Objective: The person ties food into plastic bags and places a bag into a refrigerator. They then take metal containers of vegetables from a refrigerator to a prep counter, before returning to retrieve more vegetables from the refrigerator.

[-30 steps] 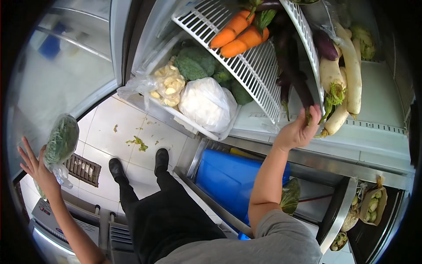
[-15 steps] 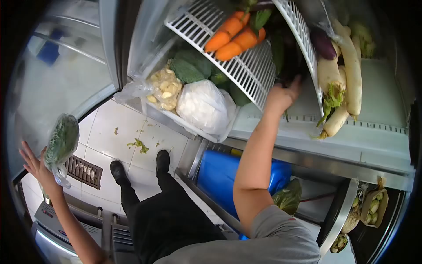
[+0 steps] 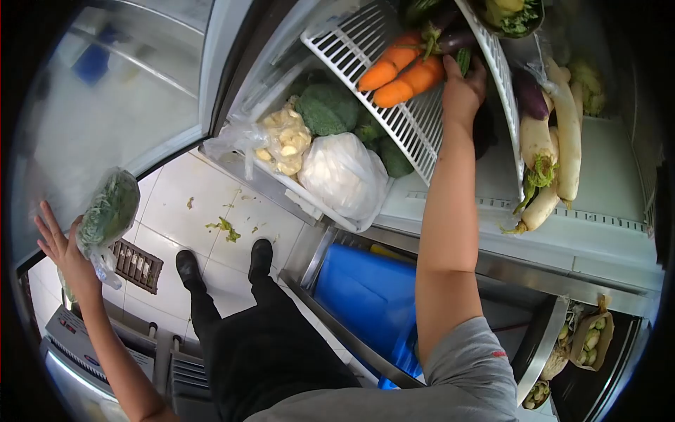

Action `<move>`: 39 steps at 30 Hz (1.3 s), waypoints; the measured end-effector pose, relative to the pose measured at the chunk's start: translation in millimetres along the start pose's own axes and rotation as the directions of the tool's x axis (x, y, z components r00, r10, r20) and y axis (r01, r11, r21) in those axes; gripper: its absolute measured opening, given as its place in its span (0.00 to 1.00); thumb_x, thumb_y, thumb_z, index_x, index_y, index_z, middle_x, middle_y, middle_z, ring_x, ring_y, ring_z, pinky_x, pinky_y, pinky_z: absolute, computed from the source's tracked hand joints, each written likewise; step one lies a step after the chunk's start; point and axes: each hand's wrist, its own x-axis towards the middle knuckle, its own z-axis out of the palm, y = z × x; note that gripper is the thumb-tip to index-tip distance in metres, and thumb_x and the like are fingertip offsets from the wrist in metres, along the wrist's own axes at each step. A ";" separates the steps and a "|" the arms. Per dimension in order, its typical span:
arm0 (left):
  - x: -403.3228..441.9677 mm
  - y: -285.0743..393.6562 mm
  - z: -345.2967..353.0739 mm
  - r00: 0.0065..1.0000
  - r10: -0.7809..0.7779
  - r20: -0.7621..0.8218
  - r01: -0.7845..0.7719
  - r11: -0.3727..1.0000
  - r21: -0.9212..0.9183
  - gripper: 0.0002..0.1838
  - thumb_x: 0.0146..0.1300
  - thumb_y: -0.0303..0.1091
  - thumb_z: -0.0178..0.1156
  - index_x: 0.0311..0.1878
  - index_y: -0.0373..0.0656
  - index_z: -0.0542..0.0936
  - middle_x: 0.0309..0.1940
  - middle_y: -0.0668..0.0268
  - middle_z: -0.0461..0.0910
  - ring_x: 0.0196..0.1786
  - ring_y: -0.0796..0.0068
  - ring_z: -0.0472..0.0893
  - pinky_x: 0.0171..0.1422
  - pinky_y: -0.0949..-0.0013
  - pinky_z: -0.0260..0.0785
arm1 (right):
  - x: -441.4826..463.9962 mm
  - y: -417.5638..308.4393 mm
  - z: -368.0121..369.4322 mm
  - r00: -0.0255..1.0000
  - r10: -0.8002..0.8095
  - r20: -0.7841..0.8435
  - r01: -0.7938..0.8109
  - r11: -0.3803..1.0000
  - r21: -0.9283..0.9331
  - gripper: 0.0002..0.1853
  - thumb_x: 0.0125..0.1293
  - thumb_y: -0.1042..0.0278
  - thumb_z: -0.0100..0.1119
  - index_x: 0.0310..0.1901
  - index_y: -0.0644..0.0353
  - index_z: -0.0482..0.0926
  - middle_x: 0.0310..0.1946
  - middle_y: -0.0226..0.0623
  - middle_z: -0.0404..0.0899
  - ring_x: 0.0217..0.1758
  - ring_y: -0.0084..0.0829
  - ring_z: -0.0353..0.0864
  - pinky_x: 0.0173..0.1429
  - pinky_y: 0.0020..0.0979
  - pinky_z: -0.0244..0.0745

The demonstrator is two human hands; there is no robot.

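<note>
A clear plastic bag of leafy greens (image 3: 109,211) is held by my left hand (image 3: 70,261) on its thumb side. The other fingers of that hand are spread towards the glass door. My right hand (image 3: 464,88) reaches onto the white wire shelf (image 3: 424,133), thumb and fingers closed around a green cucumber-like vegetable (image 3: 462,59), mostly hidden. Orange carrots (image 3: 401,70) lie just left of this hand. A dark purple eggplant (image 3: 457,41) rests above it.
A white bin (image 3: 362,221) below holds bagged peeled garlic (image 3: 287,141), a white bag (image 3: 341,172) and broccoli (image 3: 327,109). White radishes (image 3: 562,133) lie at the right. An open drawer contains a blue container (image 3: 362,302). Scraps (image 3: 223,227) litter the tiled floor.
My right hand has moved farther in and up the shelf, closing around the green vegetable beside the carrots. The left hand still has the bag, shifted slightly. The view has shifted a little.
</note>
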 end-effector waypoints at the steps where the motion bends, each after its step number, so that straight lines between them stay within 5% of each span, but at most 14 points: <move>1: 1.2 3.0 -1.9 1.000 0.007 -0.005 -0.007 1.000 -0.014 0.16 0.55 0.37 0.55 0.48 0.52 0.79 0.73 0.64 0.45 0.74 0.52 0.43 0.71 0.40 0.36 | -10.7 -2.9 -2.3 0.999 0.017 -0.042 -0.019 0.999 -0.049 0.31 0.55 0.61 0.66 0.57 0.68 0.67 0.48 0.45 0.75 0.51 0.34 0.74 0.56 0.30 0.67; 4: 6.2 9.2 -9.9 1.000 -0.004 -0.004 0.004 0.999 -0.042 0.15 0.57 0.36 0.54 0.48 0.50 0.79 0.71 0.62 0.52 0.72 0.51 0.49 0.71 0.45 0.40 | -29.8 -31.1 -20.5 0.925 0.374 0.070 -0.380 0.904 0.196 0.28 0.56 0.61 0.65 0.55 0.67 0.68 0.50 0.48 0.71 0.50 0.36 0.74 0.54 0.32 0.68; 6: -5.7 5.0 3.6 0.975 -0.185 0.123 0.220 0.878 -0.425 0.13 0.60 0.34 0.53 0.48 0.46 0.78 0.66 0.59 0.60 0.67 0.55 0.59 0.70 0.52 0.47 | -83.4 -75.0 -40.5 0.988 0.099 -0.117 -0.059 0.950 0.306 0.23 0.58 0.71 0.61 0.54 0.68 0.67 0.47 0.44 0.72 0.46 0.30 0.73 0.51 0.29 0.69; 8: -51.8 -6.8 47.0 0.822 -0.285 0.493 0.552 0.188 -0.812 0.13 0.62 0.32 0.51 0.47 0.40 0.77 0.58 0.56 0.70 0.60 0.64 0.70 0.66 0.62 0.57 | -150.3 -91.0 -63.3 0.985 -0.166 -0.037 0.169 0.933 0.317 0.22 0.58 0.81 0.56 0.56 0.68 0.66 0.49 0.43 0.72 0.47 0.30 0.73 0.53 0.29 0.69; 9: -59.4 15.8 42.3 0.771 -0.240 0.589 0.631 0.164 -0.759 0.14 0.62 0.32 0.52 0.48 0.37 0.76 0.53 0.58 0.73 0.54 0.66 0.73 0.61 0.66 0.62 | -194.5 -89.3 -70.5 0.987 -0.133 0.089 0.118 0.980 0.161 0.23 0.51 0.81 0.58 0.52 0.68 0.69 0.47 0.42 0.74 0.45 0.30 0.73 0.51 0.30 0.69; 12: -29.8 137.8 -22.6 0.686 0.123 0.717 0.689 0.210 -0.694 0.19 0.58 0.33 0.58 0.51 0.35 0.74 0.45 0.57 0.78 0.46 0.65 0.77 0.50 0.67 0.70 | -289.1 -134.2 -76.2 0.649 0.314 0.693 -0.707 0.587 0.396 0.43 0.51 0.72 0.66 0.67 0.56 0.54 0.62 0.44 0.61 0.62 0.37 0.65 0.61 0.35 0.63; 13: -14.0 168.2 -42.2 0.697 0.440 0.567 0.037 0.767 -0.640 0.19 0.56 0.36 0.59 0.50 0.37 0.75 0.43 0.54 0.78 0.44 0.61 0.78 0.49 0.63 0.71 | -307.1 -145.2 -77.5 0.557 0.282 0.781 -0.830 0.220 0.512 0.51 0.51 0.72 0.67 0.70 0.53 0.41 0.66 0.44 0.54 0.67 0.40 0.58 0.66 0.38 0.58; 15: 32.7 237.1 -84.5 0.467 0.583 0.665 0.640 0.296 -0.709 0.26 0.52 0.43 0.64 0.51 0.38 0.73 0.43 0.54 0.77 0.46 0.58 0.77 0.53 0.60 0.67 | -323.3 -152.0 -82.1 0.585 0.387 0.713 -0.806 0.181 0.563 0.49 0.52 0.74 0.65 0.70 0.54 0.42 0.65 0.42 0.55 0.66 0.40 0.58 0.67 0.38 0.56; 17: 42.8 270.4 -93.4 0.532 0.740 0.411 0.637 -0.029 -0.771 0.41 0.50 0.36 0.68 0.64 0.33 0.58 0.58 0.54 0.67 0.60 0.62 0.67 0.64 0.66 0.60 | -308.3 -136.6 -92.5 0.548 0.649 0.528 -0.798 0.215 0.563 0.44 0.53 0.76 0.63 0.68 0.57 0.48 0.61 0.41 0.60 0.64 0.36 0.61 0.65 0.35 0.59; 21: 62.5 177.6 -96.5 0.940 -0.084 0.329 0.332 0.436 -0.836 0.50 0.52 0.44 0.66 0.65 0.31 0.43 0.61 0.45 0.45 0.66 0.55 0.48 0.68 0.60 0.42 | -255.1 -45.9 -75.6 0.408 0.910 0.079 -0.732 0.274 0.624 0.32 0.56 0.76 0.60 0.62 0.64 0.59 0.54 0.42 0.68 0.55 0.34 0.69 0.59 0.31 0.64; 25: 78.8 49.6 -96.3 0.771 -0.634 -0.052 0.529 0.684 -0.503 0.62 0.55 0.55 0.62 0.66 0.27 0.25 0.65 0.34 0.16 0.72 0.48 0.24 0.73 0.53 0.20 | -258.6 62.1 -26.6 0.728 0.685 0.036 -0.686 0.726 0.055 0.24 0.57 0.66 0.63 0.53 0.69 0.71 0.49 0.43 0.75 0.52 0.37 0.72 0.58 0.30 0.63; 30: 90.0 36.0 -85.8 0.762 -0.646 -0.047 0.568 0.701 -0.431 0.54 0.59 0.57 0.56 0.70 0.36 0.32 0.71 0.52 0.20 0.74 0.65 0.32 0.74 0.63 0.38 | -254.3 28.0 -73.3 0.549 0.836 0.004 -0.740 0.483 0.469 0.19 0.61 0.70 0.58 0.54 0.64 0.71 0.46 0.36 0.75 0.49 0.26 0.72 0.54 0.27 0.64; 33: 102.8 20.7 -83.1 0.783 -0.622 0.023 0.555 0.679 -0.480 0.55 0.58 0.56 0.57 0.69 0.36 0.30 0.70 0.52 0.19 0.74 0.65 0.31 0.74 0.62 0.39 | -302.2 13.5 -93.5 0.607 0.794 -0.045 -0.732 0.579 0.359 0.19 0.63 0.73 0.54 0.56 0.63 0.69 0.43 0.32 0.74 0.48 0.24 0.71 0.54 0.26 0.64; 39: 125.7 -8.4 -47.0 0.815 -0.574 -0.084 0.495 0.763 -0.415 0.57 0.56 0.57 0.60 0.70 0.39 0.32 0.70 0.50 0.20 0.73 0.60 0.24 0.75 0.61 0.26 | -373.4 52.2 -79.7 0.204 0.971 0.128 -0.943 0.159 0.291 0.24 0.64 0.73 0.54 0.61 0.61 0.63 0.45 0.33 0.71 0.49 0.24 0.70 0.57 0.25 0.62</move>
